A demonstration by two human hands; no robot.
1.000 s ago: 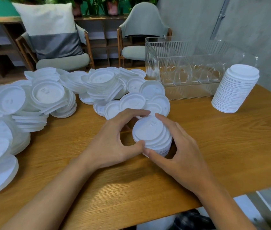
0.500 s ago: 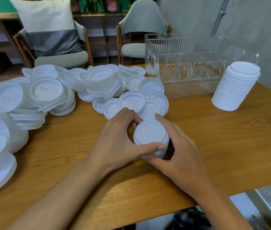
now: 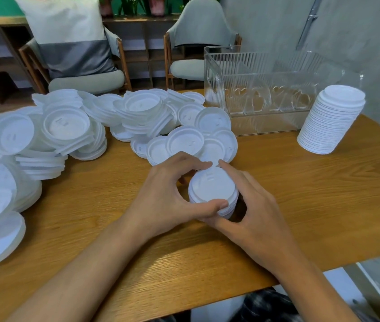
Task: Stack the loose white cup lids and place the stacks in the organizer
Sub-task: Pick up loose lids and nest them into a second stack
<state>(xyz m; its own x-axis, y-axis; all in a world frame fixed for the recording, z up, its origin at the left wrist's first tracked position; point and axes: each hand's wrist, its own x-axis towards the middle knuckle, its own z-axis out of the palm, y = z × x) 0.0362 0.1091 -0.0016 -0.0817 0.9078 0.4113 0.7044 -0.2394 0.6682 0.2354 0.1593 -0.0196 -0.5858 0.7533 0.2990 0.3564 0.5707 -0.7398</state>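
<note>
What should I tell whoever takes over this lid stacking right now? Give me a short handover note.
Left hand: fingers and thumb curled round the short stack of lids standing on the table.
Right hand: curls round the same stack from the other side.
Done: one tall stack stands on the table beside the clear organizer, not in it.
To do: no lids show inside the organizer. A big heap of loose lids lies across the table's left and far side. Finish this stack, stack the heap, then load every stack into the organizer.
</note>
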